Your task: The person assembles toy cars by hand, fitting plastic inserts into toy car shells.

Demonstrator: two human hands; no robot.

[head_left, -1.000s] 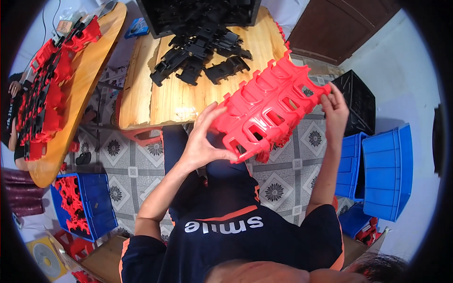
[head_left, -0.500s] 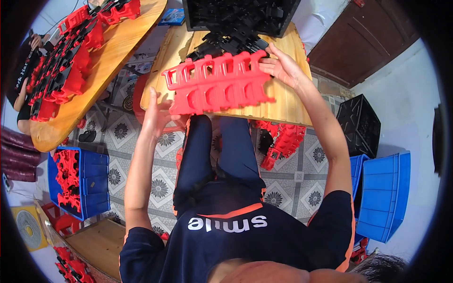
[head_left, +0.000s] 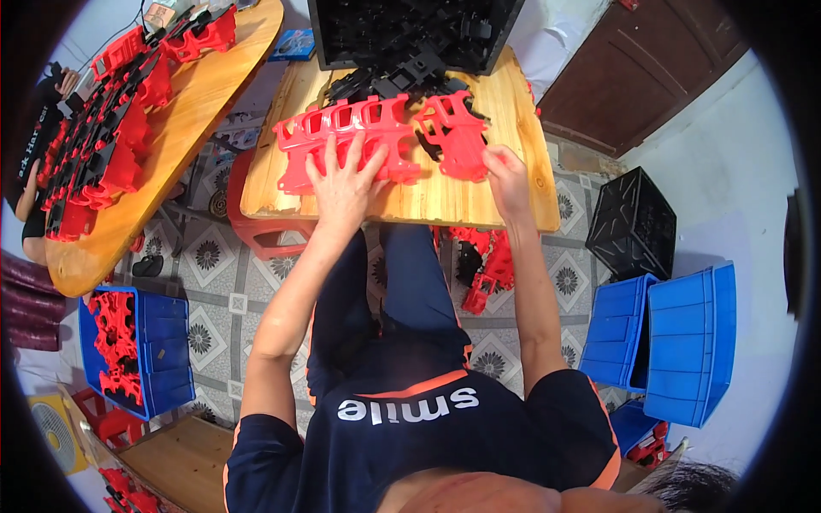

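A larger molded red plastic part (head_left: 295, 141), with a row of openings along its far side, lies on the small wooden table. My left hand (head_left: 344, 184) rests flat on it with the fingers spread. To its right, across a narrow gap, is a smaller red plastic piece (head_left: 463, 150). My right hand (head_left: 508, 175) is closed at the right edge of that smaller piece, with thumb and finger pinched on it. Just beyond both parts lies a heap of black plastic parts (head_left: 410, 75), spilling from a black crate (head_left: 321, 38).
The wooden tabletop (head_left: 530, 162) has its near edge by my legs. A second wooden table (head_left: 214, 90) at left bears red and black assemblies (head_left: 128, 128); a person (head_left: 34, 162) is beyond it. Blue bins (head_left: 693, 342) and a black crate (head_left: 637, 218) stand right. Red parts (head_left: 492, 265) lie below the table.
The red part, earlier one long piece between both hands, now shows as two pieces on the table. My left hand moved onto the larger; my right hand closed on the smaller one's edge.
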